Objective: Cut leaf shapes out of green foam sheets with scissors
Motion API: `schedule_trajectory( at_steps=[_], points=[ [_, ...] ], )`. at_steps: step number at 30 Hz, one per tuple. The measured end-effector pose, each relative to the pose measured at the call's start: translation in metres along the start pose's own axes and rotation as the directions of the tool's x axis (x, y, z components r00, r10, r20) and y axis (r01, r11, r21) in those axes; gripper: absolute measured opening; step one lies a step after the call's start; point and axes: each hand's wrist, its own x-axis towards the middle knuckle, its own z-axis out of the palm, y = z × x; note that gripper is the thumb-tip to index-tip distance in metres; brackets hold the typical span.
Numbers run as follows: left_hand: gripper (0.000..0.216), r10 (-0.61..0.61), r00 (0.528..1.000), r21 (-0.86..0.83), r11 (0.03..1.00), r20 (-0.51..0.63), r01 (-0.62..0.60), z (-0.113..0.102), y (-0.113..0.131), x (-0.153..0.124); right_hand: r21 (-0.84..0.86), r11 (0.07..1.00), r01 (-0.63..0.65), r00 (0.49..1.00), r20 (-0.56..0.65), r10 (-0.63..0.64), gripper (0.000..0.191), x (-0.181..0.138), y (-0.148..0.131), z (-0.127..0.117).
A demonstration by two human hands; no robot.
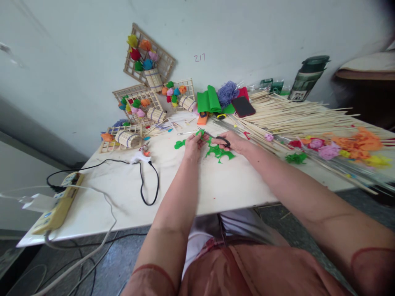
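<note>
The left hand's (pixel 192 147) fingers pinch a small green piece (pixel 200 132) just above the counter (pixel 173 189), while the right hand's (pixel 232 141) fingers are closed round the dark handles of the scissors (pixel 224 141), whose blades point in at that piece; from here I can't tell whether they touch it. Ragged green scraps (pixel 219 153) lie beneath and between the hands, and green cutouts (pixel 179 144) sit just left of the left hand. Beyond them I see a green roll (pixel 209 100), a bundle of purple yarn (pixel 227 93) and a dark phone (pixel 243 107). A wide spread of thin sticks (pixel 290 113) runs off to the right, with crumpled orange paper (pixel 358 142) near the counter's right end and a tall bottle (pixel 309 79) standing behind. On the left lie a white glue gun (pixel 139 158) and a yellowish power strip (pixel 57 207). Wooden lattices with colourful flowers are grouped by the wall (pixel 240 37), one leaning high against it.
</note>
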Motion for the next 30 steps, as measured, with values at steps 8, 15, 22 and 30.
schedule_trajectory(
  at_steps=[8,15,22,30],
  points=[
    [0.01,-0.008,0.999,0.031,0.999,0.039,0.007,-0.0001,-0.0003,-0.0005,0.04,0.999,-0.01,1.0,0.015,0.009,0.03,0.0009,0.003,-0.0014],
    [0.009,-0.018,0.998,0.06,0.998,0.06,0.014,0.0002,-0.0003,-0.0021,0.038,0.999,-0.009,1.0,0.015,0.008,0.033,0.0,0.0024,-0.0027],
    [0.009,-0.01,0.999,0.046,0.999,0.052,0.007,0.0018,0.0005,-0.0031,0.034,0.999,-0.008,1.0,-0.001,0.008,0.03,-0.0002,0.0002,-0.0017],
    [0.01,-0.019,1.0,0.021,1.0,0.022,0.019,0.0026,0.0003,-0.0027,0.031,0.999,-0.012,1.0,-0.001,0.012,0.028,-0.0005,-0.0006,-0.0004]
  ],
)
